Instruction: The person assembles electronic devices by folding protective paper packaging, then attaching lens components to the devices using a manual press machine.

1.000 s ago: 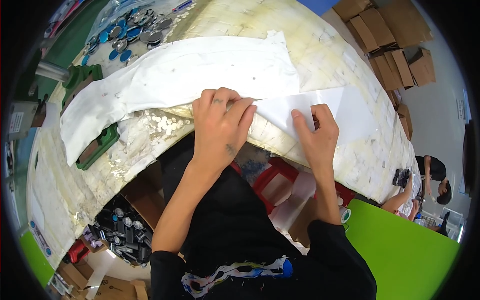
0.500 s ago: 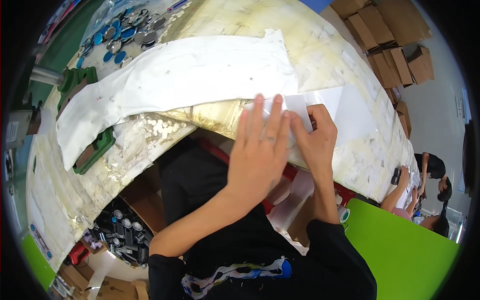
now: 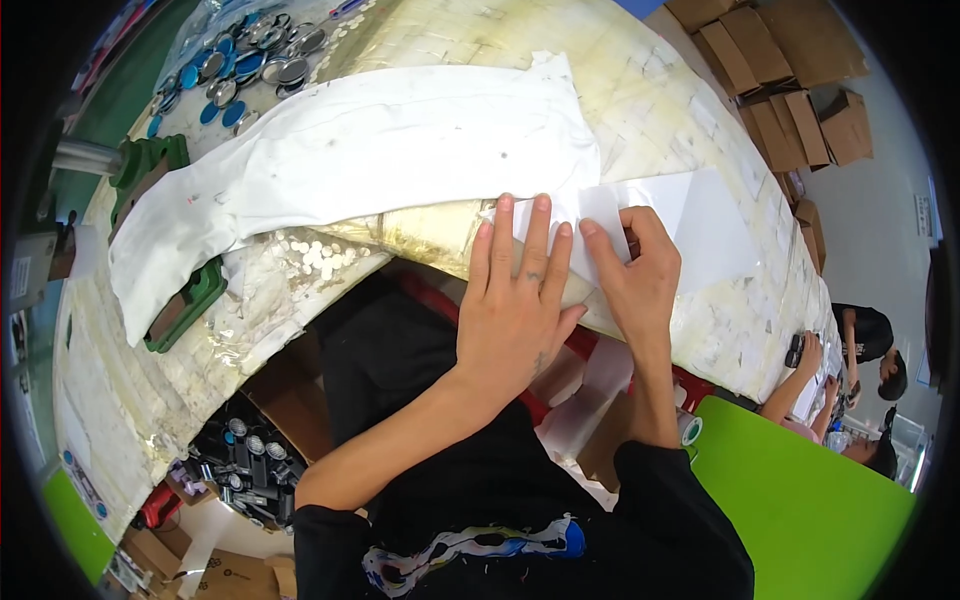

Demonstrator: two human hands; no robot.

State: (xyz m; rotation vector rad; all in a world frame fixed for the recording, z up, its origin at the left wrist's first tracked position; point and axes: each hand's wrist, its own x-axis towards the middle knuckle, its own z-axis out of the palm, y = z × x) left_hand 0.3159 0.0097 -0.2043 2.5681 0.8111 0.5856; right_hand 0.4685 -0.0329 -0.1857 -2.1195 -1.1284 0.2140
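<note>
My left hand (image 3: 510, 310) lies flat near the table's front edge, fingers stretched out and pressing on a thin, glossy sheet. Just to its right, my right hand (image 3: 645, 275) is closed, thumb and bent fingers gripping a small white sheet (image 3: 606, 212). Whether that sheet is paper or film I cannot tell. Beneath and beyond it a larger translucent white sheet (image 3: 715, 235) spreads to the right on the table. Beyond my left fingertips a long white cloth (image 3: 400, 140) stretches leftward across the table.
Round metal and blue discs (image 3: 250, 65) lie in a pile at the far left. Small white dots (image 3: 320, 258) are scattered near the cloth. A green fixture (image 3: 190, 305) sits under the cloth's left end. Cardboard boxes (image 3: 770, 90) stand at the far right, near other people.
My left hand has shifted slightly toward me and left, its thumb now spread out. My right hand has moved a little right, and a strip of the white sheet shows more between the hands.
</note>
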